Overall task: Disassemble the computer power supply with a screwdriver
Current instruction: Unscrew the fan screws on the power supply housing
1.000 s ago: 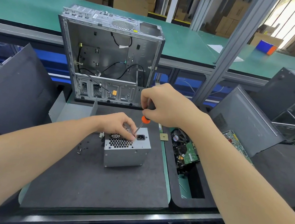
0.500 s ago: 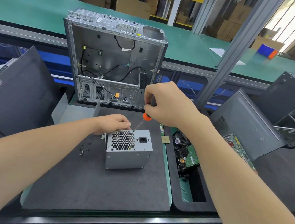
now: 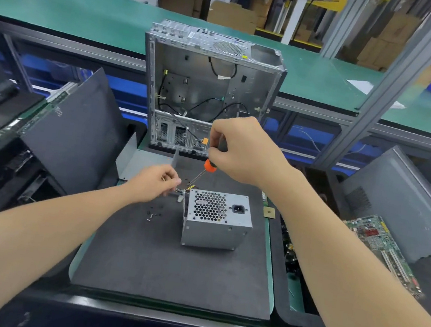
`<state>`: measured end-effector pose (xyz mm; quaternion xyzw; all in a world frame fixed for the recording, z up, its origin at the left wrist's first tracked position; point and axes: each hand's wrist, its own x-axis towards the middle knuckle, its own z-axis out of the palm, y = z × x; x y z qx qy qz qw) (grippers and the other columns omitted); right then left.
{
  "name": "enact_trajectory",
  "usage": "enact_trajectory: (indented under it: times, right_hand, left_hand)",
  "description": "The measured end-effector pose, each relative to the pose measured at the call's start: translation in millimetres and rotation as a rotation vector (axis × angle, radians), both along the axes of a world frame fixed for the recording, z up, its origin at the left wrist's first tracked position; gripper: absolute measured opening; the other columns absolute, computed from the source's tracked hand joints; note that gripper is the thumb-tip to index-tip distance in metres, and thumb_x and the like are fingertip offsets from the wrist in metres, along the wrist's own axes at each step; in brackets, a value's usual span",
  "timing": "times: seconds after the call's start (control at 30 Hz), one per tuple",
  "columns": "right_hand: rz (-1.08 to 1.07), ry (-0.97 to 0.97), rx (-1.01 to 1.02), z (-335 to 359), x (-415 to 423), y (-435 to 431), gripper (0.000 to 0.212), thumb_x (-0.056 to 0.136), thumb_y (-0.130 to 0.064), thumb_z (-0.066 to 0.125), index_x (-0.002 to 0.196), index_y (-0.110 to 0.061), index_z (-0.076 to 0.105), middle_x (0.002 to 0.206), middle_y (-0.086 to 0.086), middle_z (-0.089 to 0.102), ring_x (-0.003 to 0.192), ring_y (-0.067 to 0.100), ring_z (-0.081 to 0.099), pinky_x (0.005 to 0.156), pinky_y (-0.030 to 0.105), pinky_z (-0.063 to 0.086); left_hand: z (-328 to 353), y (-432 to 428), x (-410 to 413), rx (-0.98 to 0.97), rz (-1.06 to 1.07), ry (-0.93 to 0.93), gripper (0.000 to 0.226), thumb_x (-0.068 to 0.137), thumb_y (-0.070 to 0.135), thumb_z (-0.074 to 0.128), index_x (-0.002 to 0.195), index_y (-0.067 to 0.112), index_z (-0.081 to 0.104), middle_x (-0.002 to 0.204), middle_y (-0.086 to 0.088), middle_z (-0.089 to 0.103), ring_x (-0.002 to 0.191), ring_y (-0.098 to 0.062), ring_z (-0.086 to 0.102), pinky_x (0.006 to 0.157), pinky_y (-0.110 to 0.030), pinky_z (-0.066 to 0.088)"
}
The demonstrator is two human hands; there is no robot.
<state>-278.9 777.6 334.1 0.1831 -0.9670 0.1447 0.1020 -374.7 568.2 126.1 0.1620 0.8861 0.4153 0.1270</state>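
Observation:
The grey power supply (image 3: 218, 219) stands on the dark mat (image 3: 169, 266), its honeycomb grille and power socket facing up. My right hand (image 3: 240, 150) grips the black-and-orange screwdriver (image 3: 210, 166), whose shaft slants down toward the unit's back left corner with the tip just off it. My left hand (image 3: 153, 183) is to the left of the unit, fingers curled around the coloured wire bundle (image 3: 182, 189) that comes out of its side. Several small black screws (image 3: 154, 213) lie loose on the mat to the left.
An empty open computer case (image 3: 210, 89) stands upright behind the mat, with a bent grey metal cover (image 3: 141, 162) in front of it. Dark side panels lean at the left (image 3: 77, 132) and right (image 3: 400, 197). A green motherboard (image 3: 383, 249) and a small chip (image 3: 269, 212) lie to the right.
My left hand has slid off the top of the power supply to its left side, onto the wires. The screwdriver has lifted off the top face and tilted back toward the far left corner.

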Motion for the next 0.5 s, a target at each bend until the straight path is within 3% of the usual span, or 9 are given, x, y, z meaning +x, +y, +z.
enact_trajectory:
  times: [0.13,0.23,0.5]
  right_hand:
    - [0.060,-0.031,0.003,-13,-10,-24,0.004,0.085,-0.017,0.064,0.084,-0.014,0.066,0.072,-0.006,0.061,0.078,0.020,0.056,0.071,0.041,0.055]
    - [0.063,-0.059,0.002,-22,-15,-33,0.002,0.085,-0.017,0.063,0.084,-0.016,0.065,0.075,-0.006,0.062,0.081,0.020,0.056,0.072,0.042,0.055]
    - [0.041,-0.088,0.002,-41,-21,-40,0.003,0.086,-0.019,0.065,0.085,-0.017,0.063,0.082,-0.002,0.063,0.085,0.023,0.058,0.074,0.042,0.056]
  left_hand:
    - [-25,-40,22,-0.171,0.006,0.085,0.010,0.091,0.024,0.081,0.087,0.021,0.073,0.082,0.005,0.071,0.063,0.003,0.057,0.062,-0.011,0.041]
    - [-40,-50,29,-0.229,0.078,0.130,0.008,0.089,0.026,0.083,0.087,0.023,0.076,0.087,0.008,0.070,0.075,0.000,0.058,0.071,-0.023,0.044]
    - [-70,-46,32,-0.268,0.134,0.105,0.007,0.089,0.029,0.083,0.096,0.028,0.081,0.093,0.009,0.060,0.086,-0.015,0.063,0.085,-0.042,0.056]
